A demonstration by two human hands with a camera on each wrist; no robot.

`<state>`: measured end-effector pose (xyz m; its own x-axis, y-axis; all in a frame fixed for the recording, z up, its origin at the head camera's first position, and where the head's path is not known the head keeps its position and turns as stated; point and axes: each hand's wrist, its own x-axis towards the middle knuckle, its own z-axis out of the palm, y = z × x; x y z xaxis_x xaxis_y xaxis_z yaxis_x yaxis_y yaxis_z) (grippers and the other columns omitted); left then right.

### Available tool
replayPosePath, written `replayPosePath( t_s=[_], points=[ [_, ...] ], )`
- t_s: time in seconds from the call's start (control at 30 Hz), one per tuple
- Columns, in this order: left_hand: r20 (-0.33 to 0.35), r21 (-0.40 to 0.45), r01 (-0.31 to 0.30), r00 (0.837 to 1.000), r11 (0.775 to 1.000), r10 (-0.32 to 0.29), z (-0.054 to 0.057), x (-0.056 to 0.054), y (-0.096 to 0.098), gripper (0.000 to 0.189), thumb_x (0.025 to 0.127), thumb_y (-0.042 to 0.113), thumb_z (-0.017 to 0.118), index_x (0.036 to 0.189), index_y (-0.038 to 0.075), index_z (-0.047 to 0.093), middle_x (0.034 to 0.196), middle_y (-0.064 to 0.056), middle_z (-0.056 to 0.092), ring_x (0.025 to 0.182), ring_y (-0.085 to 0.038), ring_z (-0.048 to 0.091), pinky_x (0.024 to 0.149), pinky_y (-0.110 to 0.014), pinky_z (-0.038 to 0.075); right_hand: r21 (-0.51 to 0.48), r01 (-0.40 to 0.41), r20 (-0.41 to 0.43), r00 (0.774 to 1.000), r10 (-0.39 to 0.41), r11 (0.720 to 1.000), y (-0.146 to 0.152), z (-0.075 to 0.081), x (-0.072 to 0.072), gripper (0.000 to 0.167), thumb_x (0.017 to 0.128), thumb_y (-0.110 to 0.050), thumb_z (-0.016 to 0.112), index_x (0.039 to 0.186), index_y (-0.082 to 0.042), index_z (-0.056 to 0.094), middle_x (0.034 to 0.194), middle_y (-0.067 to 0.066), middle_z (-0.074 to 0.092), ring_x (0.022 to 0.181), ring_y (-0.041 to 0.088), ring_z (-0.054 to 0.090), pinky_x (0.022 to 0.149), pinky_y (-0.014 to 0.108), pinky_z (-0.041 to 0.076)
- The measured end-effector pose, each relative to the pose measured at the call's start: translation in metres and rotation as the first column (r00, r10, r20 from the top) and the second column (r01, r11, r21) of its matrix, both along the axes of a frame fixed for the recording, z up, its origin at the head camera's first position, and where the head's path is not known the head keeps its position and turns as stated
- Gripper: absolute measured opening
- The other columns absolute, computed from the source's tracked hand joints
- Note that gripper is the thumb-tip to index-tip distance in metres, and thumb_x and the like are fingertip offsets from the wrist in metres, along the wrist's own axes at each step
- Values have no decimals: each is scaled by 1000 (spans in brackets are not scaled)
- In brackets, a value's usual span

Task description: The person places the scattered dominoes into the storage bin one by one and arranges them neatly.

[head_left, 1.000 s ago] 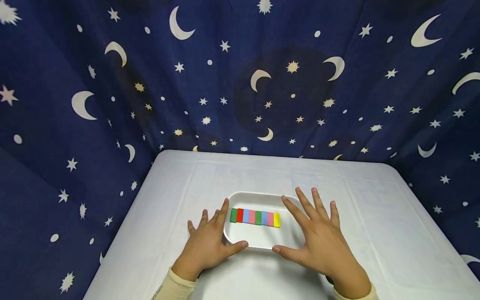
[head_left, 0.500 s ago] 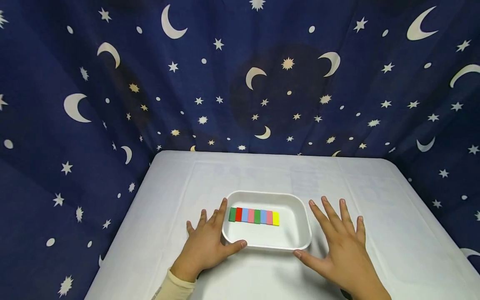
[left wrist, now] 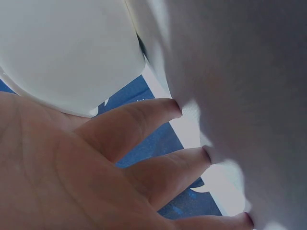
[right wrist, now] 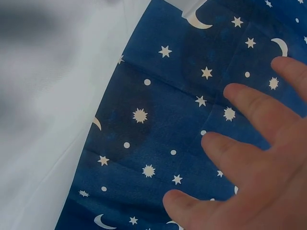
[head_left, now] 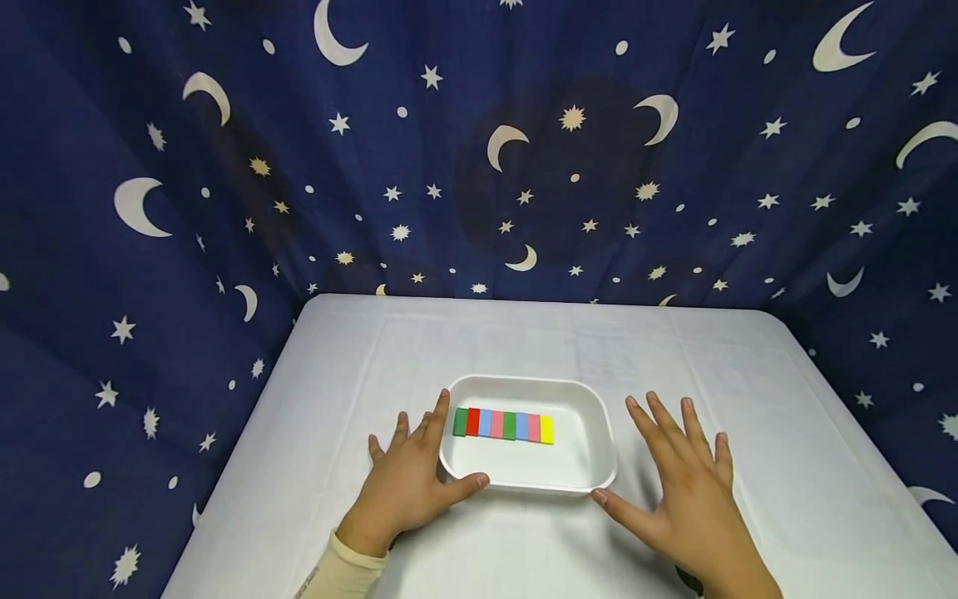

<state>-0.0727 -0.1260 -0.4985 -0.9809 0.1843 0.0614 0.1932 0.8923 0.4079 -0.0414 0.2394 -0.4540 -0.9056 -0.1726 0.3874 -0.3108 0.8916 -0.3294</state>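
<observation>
A shallow white tray (head_left: pixel 576 478) with rounded corners stands in front of me. In its left half lies a row of small flat tiles (head_left: pixel 509 425), coloured green, red, blue, pink and yellow. My left hand (head_left: pixel 407 482) is at the tray's left end, index finger along the rim and thumb at the front edge. In the left wrist view the tray's white outer side (left wrist: pixel 72 52) is close to that hand's index finger, the other fingers spread. My right hand (head_left: pixel 684 499), fingers spread and straight, is off the tray's right end, its thumb tip near the front right corner.
A white cloth covers the table (head_left: pixel 359 349). Behind it and at both sides hangs a dark blue curtain (head_left: pixel 449 150) with moons and stars.
My right hand has moved right, from over the tray's right end to beside it, uncovering that end. The left hand keeps its place at the tray; the tiles look the same.
</observation>
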Motion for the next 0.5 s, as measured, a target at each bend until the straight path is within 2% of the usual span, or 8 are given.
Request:
replayPosePath(
  t_s=[0.23,0.4,0.5],
  points=[
    [5,-2,-1,1000,1000,1,3,0,0,124,77,94,59,171,35,3,161,-6,48,147,-58,33,101,-91,16,-38,-27,-17,1000,27,999,0,0,-1,117,67,-66,92,166,-35,36,167,6,41,160,40,16,114,80,-6],
    [11,-6,-2,1000,1000,2,4,1,0,125,76,94,59,171,35,3,161,-7,49,148,-57,33,101,-91,16,-38,-46,-2,999,46,998,1,-1,-1,109,71,-60,92,164,-36,40,154,-1,57,154,42,32,114,81,0],
    [12,-5,0,1000,1000,0,4,1,1,125,76,95,58,171,35,3,160,-9,49,148,-57,33,101,-91,16,-35,-63,30,997,64,997,6,-2,0,107,72,-54,94,163,-37,41,140,-5,68,143,42,48,111,80,17]
  ],
)
